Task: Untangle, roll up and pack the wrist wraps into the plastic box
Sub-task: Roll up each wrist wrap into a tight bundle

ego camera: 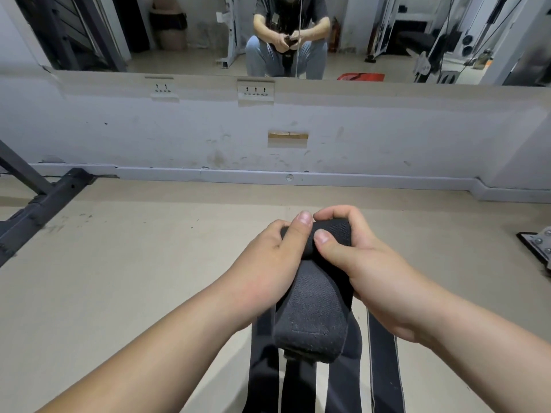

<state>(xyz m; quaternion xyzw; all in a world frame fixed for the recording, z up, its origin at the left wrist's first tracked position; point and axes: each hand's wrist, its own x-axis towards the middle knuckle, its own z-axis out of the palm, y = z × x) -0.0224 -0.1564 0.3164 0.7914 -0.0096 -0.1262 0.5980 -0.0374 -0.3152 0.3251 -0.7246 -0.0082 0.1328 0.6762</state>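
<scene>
The left grip (pixel 265 260) is curled round the rolled end of a wrist wrap (pixel 313 302), held above the floor (pixel 119 263), and the right grip (pixel 363 263) pinches it. Rolling seems barely begun: loose straps (pixel 383 353) hang below, and no plastic box shows

wrist wrap (pixel 313 296): black woven band | state: far end rolled into a tight roll, rest unrolled | pose: roll crosswise, pinched between left hand (pixel 268 257) and right hand (pixel 366 263); band runs toward the viewer, stitched seam at its lower fold | loose strips (pixel 383 353): dark, hanging side by side below it
</scene>
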